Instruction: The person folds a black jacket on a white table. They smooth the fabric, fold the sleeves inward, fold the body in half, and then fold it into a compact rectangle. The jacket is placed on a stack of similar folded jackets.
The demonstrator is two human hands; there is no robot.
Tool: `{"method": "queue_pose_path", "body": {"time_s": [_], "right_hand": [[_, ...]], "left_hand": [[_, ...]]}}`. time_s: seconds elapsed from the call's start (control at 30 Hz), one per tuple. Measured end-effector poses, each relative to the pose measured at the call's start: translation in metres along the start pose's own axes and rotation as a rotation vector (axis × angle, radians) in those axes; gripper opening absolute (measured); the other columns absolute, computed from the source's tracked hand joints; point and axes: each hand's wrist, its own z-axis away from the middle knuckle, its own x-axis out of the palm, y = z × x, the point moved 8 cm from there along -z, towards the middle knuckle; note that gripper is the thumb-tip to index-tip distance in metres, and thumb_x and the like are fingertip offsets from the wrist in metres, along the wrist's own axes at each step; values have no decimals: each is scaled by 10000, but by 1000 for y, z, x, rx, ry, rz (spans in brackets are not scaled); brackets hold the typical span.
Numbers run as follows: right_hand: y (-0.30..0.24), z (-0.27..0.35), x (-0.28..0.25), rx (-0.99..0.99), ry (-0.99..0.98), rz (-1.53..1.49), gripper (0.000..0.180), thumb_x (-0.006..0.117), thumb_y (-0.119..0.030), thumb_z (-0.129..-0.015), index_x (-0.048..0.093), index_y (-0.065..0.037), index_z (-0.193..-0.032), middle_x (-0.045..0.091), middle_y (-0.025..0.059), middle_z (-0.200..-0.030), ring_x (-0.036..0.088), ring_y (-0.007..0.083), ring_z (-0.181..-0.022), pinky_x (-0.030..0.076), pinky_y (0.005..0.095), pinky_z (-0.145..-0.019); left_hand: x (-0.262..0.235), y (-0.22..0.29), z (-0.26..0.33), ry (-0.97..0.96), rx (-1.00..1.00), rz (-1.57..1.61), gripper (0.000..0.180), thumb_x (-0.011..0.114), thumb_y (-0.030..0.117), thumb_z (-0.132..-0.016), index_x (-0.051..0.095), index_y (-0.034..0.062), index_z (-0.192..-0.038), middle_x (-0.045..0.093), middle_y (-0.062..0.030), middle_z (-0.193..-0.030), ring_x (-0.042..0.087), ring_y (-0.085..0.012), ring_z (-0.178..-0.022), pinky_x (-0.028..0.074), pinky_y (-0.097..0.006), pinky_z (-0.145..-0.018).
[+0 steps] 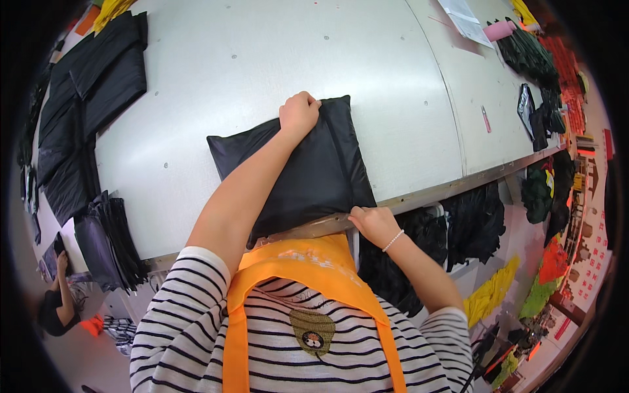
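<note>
A black padded fabric piece [321,167], shaped like a flat cushion, lies on the white worktable [262,59] just in front of me. My left hand [299,112] reaches across it and grips its far edge with closed fingers. My right hand [372,223], with a bead bracelet on the wrist, pinches the near right corner of the same piece at the table's front edge. I wear a striped shirt and an orange apron.
Stacks of black fabric pieces [92,92] lie along the table's left side and hang over its edge [108,242]. More dark fabric [531,56], papers [465,19] and a pink roll [499,29] sit far right. Black bundles [472,223] hang below the table. Another person [56,301] crouches at lower left.
</note>
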Motion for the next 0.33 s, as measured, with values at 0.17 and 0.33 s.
{"method": "queue_pose_path", "body": {"time_s": [0.17, 0.33], "right_hand": [[75, 34, 16, 565, 163, -1293, 396, 483, -317, -964, 562, -24, -1218, 674, 100, -1053, 661, 212, -846, 528, 338, -722], [97, 8, 8, 474, 140, -2101, 690, 424, -561, -928, 374, -55, -1395, 467, 100, -1378, 444, 254, -1264, 333, 406, -1070]], "left_hand": [[-92, 163, 155, 228, 710, 48, 109, 672, 185, -758, 648, 80, -740, 608, -113, -748, 583, -304, -776, 453, -419, -665], [-78, 174, 287, -240, 837, 355, 107, 726, 198, -739, 665, 125, -788, 627, -32, -806, 616, -228, -855, 471, -366, -751]]}}
